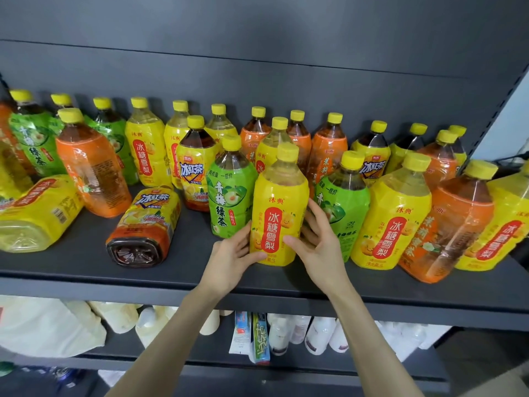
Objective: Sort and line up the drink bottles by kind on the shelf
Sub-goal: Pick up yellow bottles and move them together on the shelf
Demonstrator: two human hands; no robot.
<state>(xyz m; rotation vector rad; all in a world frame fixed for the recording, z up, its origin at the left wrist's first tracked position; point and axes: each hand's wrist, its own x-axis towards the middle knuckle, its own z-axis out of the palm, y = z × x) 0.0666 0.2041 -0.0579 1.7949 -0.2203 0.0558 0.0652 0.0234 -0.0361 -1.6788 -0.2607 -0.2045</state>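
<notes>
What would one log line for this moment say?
step: sorting, unfinished | left hand: grips pear drink bottle | right hand: grips same bottle | bottle: upright at shelf front | fallen: iced black tea bottle, lying left

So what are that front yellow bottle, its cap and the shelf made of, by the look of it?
The front yellow bottle looks like clear plastic: see-through shoulder with glare. Its wrap is glossy, wrinkled film. The cap seems opaque yellow plastic, evenly coloured. The shelf is matte dark grey, probably painted metal.
</notes>
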